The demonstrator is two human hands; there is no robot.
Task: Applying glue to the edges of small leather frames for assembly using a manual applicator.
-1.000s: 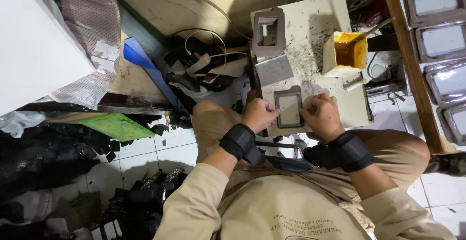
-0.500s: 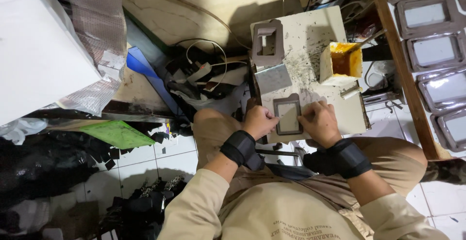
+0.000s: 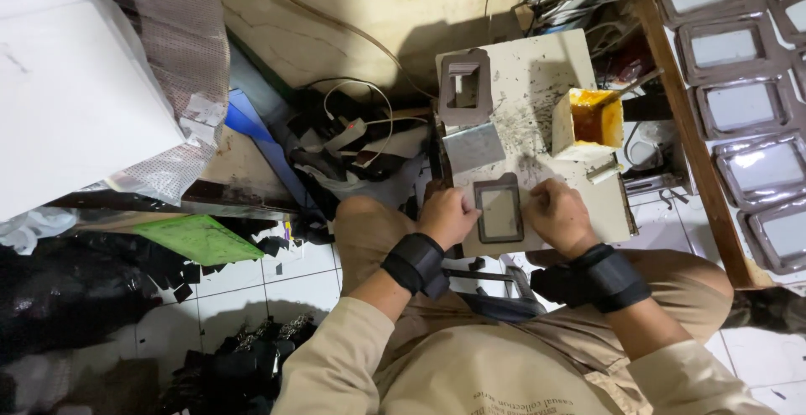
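Note:
A small dark frame piece with a pale window (image 3: pixel 499 210) lies at the near edge of a stained white work board (image 3: pixel 537 79). My left hand (image 3: pixel 447 216) presses on its left side and my right hand (image 3: pixel 559 214) presses on its right side, fingers curled over the edges. Both wrists wear black straps. A grey flat piece (image 3: pixel 473 147) lies just beyond the frame, and a stack of grey frame pieces (image 3: pixel 465 86) stands at the board's far left. A box of yellow glue (image 3: pixel 593 120) sits at the right of the board.
A wooden rail (image 3: pixel 684 121) runs along the right, with several finished window frames (image 3: pixel 739 104) laid out beyond it. Black scraps and cables (image 3: pixel 353 142) pile up left of the board. A green sheet (image 3: pixel 197 239) lies on the tiled floor, a big white board (image 3: pixel 67 87) at far left.
Both hands stay on the dark frame piece with only small shifts of the fingers. The view has drifted slightly; nothing else has moved.

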